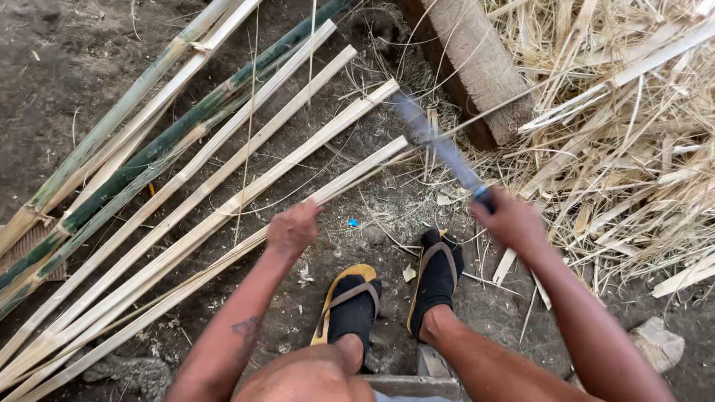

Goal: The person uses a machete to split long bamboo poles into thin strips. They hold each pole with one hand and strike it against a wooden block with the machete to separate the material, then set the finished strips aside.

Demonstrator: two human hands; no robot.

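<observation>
Gripping blade (436, 138) and bamboo strip (223, 216)

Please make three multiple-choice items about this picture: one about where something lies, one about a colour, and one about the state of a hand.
1. Where does the heap of dry bamboo shavings lie?
A. At the right of the view
B. Under the left hand
C. On the feet

2. What colour is the sole of the sandal on the left foot?
A. Red
B. Yellow
C. White

3. What does the right hand do?
A. It rests open on the ground
B. It holds a long knife
C. It grips the log

Answers:
1. A, the pale shavings fill the right side, beside the log.
2. B, a yellow edge shows around the black sock.
3. B, the hand is closed on the handle of the long knife, whose blade is blurred, while the left hand grips a split bamboo strip.
</observation>
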